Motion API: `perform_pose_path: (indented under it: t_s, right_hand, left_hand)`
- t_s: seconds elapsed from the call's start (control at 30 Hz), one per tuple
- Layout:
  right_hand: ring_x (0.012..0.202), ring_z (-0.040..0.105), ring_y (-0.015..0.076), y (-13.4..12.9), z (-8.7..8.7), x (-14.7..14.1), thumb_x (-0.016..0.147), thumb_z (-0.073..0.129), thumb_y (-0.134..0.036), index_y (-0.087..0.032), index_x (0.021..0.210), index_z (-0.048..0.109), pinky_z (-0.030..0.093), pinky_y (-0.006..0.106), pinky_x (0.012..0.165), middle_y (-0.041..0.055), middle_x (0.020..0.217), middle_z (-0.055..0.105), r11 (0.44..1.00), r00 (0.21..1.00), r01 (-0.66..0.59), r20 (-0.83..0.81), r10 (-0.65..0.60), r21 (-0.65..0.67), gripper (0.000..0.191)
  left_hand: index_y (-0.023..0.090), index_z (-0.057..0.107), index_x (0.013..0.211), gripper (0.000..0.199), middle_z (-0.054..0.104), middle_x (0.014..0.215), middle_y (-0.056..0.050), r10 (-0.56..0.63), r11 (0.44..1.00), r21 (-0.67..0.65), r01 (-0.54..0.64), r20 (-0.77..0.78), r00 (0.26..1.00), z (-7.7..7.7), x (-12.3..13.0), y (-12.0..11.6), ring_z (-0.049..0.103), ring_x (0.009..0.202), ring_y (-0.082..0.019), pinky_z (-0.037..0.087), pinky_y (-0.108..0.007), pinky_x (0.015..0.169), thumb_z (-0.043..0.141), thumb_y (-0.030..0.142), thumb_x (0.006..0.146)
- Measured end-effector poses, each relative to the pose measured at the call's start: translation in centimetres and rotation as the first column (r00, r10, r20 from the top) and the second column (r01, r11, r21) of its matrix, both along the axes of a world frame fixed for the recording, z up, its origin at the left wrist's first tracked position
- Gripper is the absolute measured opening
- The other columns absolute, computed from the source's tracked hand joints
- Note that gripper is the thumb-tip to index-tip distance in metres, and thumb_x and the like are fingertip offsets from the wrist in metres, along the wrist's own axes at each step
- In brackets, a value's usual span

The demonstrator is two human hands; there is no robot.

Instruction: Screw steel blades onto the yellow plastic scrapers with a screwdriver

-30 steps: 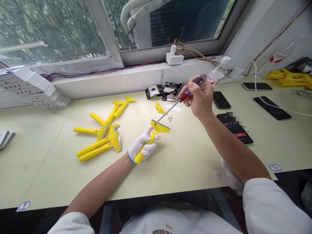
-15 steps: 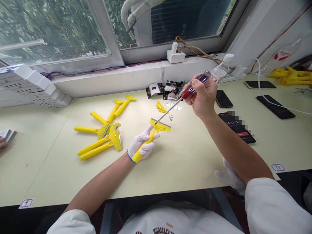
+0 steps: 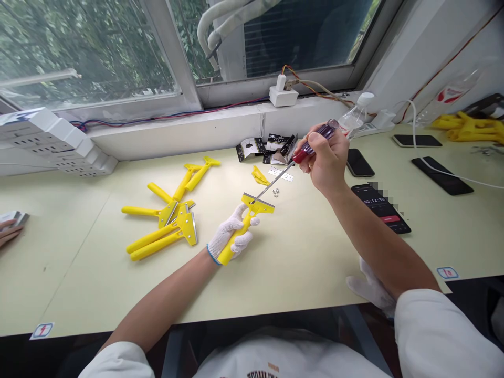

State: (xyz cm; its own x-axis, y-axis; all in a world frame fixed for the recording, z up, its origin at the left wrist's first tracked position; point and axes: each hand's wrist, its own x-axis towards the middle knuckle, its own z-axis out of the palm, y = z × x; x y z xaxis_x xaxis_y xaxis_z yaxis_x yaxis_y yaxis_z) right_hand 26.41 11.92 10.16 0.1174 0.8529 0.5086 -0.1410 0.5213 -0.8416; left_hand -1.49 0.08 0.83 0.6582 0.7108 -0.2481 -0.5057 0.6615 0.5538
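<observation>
Left hand (image 3: 225, 234) curled — right hand (image 3: 327, 161) clenched, higher.

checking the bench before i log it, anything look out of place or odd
Oddly, only the left hand is gloved; the right hand is bare, and a loose white glove lies at the table's front edge.

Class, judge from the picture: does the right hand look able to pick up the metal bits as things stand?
Probably not yet: the right hand grips the screwdriver, its tip at the scraper. Still, nothing appears to cover the metal bits.
</observation>
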Motion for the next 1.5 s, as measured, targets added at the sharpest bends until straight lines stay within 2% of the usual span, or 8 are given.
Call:
perform_pose_path:
  t_s: [0.17, 0.43, 0.67, 0.9, 1.13, 1.23, 1.37, 1.5]
  right_hand:
    - [0.039, 0.047, 0.013, -0.1, 0.1, -0.2, 0.087, 0.083, -0.063, -0.031, 0.089, 0.062, 0.03, 0.032, 0.03, -0.0009, 0.072, 0.07, 1.0, 0.999, -0.016, -0.037, 0.016, 0.016, 0.039]
    - [0.044, 0.053, 0.0151, 0.1, -0.3, 0.0, 0.09, 0.079, -0.065, -0.032, 0.092, 0.061, 0.035, 0.033, 0.033, -0.0007, 0.075, 0.071, 1.0, 1.0, 0.006, 0.028, -0.007, 0.017, 0.038]
    - [0.038, 0.047, 0.0126, -0.3, 0.0, -0.3, 0.092, 0.08, -0.057, -0.031, 0.089, 0.062, 0.031, 0.031, 0.03, -0.0021, 0.073, 0.071, 0.999, 0.999, -0.025, -0.028, 0.026, 0.034, 0.032]
    - [0.038, 0.049, 0.0119, 0.3, -0.2, 0.2, 0.089, 0.082, -0.065, -0.03, 0.091, 0.062, 0.032, 0.03, 0.029, -0.0015, 0.073, 0.07, 0.998, 0.999, -0.03, -0.012, 0.03, 0.046, 0.04]
    - [0.043, 0.057, 0.0156, 0.7, -0.6, 0.6, 0.085, 0.079, -0.078, -0.034, 0.096, 0.062, 0.035, 0.032, 0.031, 0.0002, 0.073, 0.07, 1.0, 0.998, 0.015, 0.06, -0.016, 0.018, 0.048]
    - [0.046, 0.059, 0.0165, 0.4, -0.5, 0.4, 0.087, 0.078, -0.076, -0.034, 0.096, 0.062, 0.036, 0.032, 0.032, 0.0002, 0.075, 0.071, 1.0, 0.998, 0.016, 0.066, -0.018, 0.022, 0.046]
    - [0.042, 0.054, 0.0144, 0.2, -0.4, 0.3, 0.09, 0.079, -0.069, -0.032, 0.093, 0.061, 0.035, 0.032, 0.031, -0.0014, 0.074, 0.07, 0.999, 1.0, -0.002, 0.029, 0.001, 0.038, 0.041]
    - [0.048, 0.062, 0.0179, 0.4, -0.5, 0.5, 0.089, 0.08, -0.072, -0.033, 0.097, 0.064, 0.042, 0.033, 0.033, 0.0008, 0.076, 0.073, 0.999, 0.999, 0.003, 0.046, -0.005, 0.041, 0.042]
  left_hand:
    - [0.043, 0.037, 0.161, 0.084, 0.057, 0.108, -0.001, -0.01, 1.0, 0.01, 0.01, -0.001, 1.0, 0.2, 0.1, 0.0, 0.04, 0.045, -0.004, 0.03, -0.013, 0.031, 0.058, 0.013, 0.085]
    - [0.043, 0.038, 0.158, 0.082, 0.057, 0.107, -0.001, -0.016, 1.0, 0.006, 0.016, -0.012, 1.0, 0.2, 0.2, 0.0, 0.042, 0.045, -0.004, 0.031, -0.014, 0.031, 0.058, 0.013, 0.085]
    - [0.043, 0.038, 0.158, 0.081, 0.057, 0.107, -0.001, -0.013, 1.0, 0.004, 0.013, -0.02, 1.0, 0.4, 0.2, -0.2, 0.043, 0.046, -0.004, 0.032, -0.014, 0.032, 0.058, 0.013, 0.085]
    - [0.042, 0.037, 0.158, 0.081, 0.058, 0.108, -0.001, -0.024, 0.999, 0.048, 0.025, -0.016, 1.0, 0.2, 0.3, -0.1, 0.045, 0.045, -0.005, 0.032, -0.015, 0.031, 0.06, 0.014, 0.085]
    - [0.042, 0.037, 0.158, 0.081, 0.058, 0.108, -0.001, -0.03, 0.999, 0.043, 0.031, -0.021, 0.999, 0.2, 0.3, -0.1, 0.045, 0.044, -0.005, 0.033, -0.015, 0.031, 0.059, 0.013, 0.085]
    - [0.042, 0.037, 0.159, 0.083, 0.057, 0.108, -0.001, -0.021, 1.0, 0.021, 0.022, -0.016, 1.0, 0.3, 0.3, -0.2, 0.044, 0.045, -0.005, 0.032, -0.014, 0.031, 0.059, 0.013, 0.085]
    - [0.043, 0.039, 0.159, 0.082, 0.058, 0.108, -0.001, -0.018, 1.0, -0.005, 0.018, -0.016, 1.0, 0.5, 0.2, -0.2, 0.043, 0.046, -0.004, 0.03, -0.013, 0.032, 0.058, 0.012, 0.086]
    - [0.043, 0.04, 0.16, 0.082, 0.058, 0.109, -0.002, -0.017, 1.0, -0.013, 0.017, 0.012, 1.0, 0.3, 0.1, -0.1, 0.04, 0.045, -0.004, 0.028, -0.013, 0.031, 0.056, 0.011, 0.086]
